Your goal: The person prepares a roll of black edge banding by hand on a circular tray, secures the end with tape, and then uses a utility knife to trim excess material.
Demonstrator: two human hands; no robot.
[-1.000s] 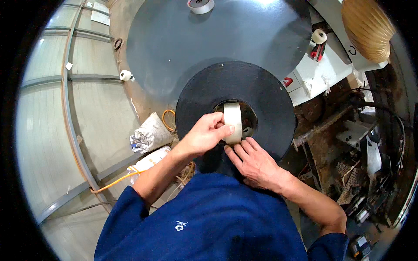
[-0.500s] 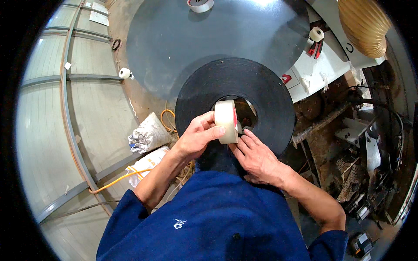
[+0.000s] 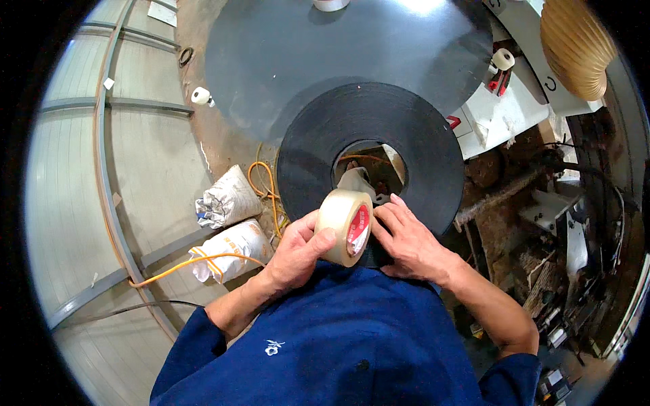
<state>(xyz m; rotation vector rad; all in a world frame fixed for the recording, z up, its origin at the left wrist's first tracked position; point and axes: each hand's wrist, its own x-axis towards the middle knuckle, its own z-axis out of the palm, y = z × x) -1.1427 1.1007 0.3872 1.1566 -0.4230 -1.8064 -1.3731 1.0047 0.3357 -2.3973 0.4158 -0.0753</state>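
Observation:
My left hand [image 3: 292,254] grips a wide roll of clear packing tape [image 3: 333,223], thumb on its outer face and fingers behind. The roll is tilted, so its red-and-white inner core faces right. Just right of it, my right hand [image 3: 414,245] rests on the near edge of a large black coil [image 3: 426,145] of wound strip, fingers stretched out. The coil has a round hole in its middle. A pale, thin-looking piece [image 3: 357,181] shows in that hole above the tape roll; whether it is tape I cannot tell.
Beyond the coil spreads a big dark grey round table [image 3: 338,57], with another tape roll [image 3: 331,4] at its far side. A red-and-black cutter [image 3: 500,82] lies on a white machine surface at right. White sacks [image 3: 233,249] and an orange hose [image 3: 263,177] are on the floor at left.
My left hand has drawn the tape roll down toward my body and turned its core more into sight. The right hand stays on the coil's near edge.

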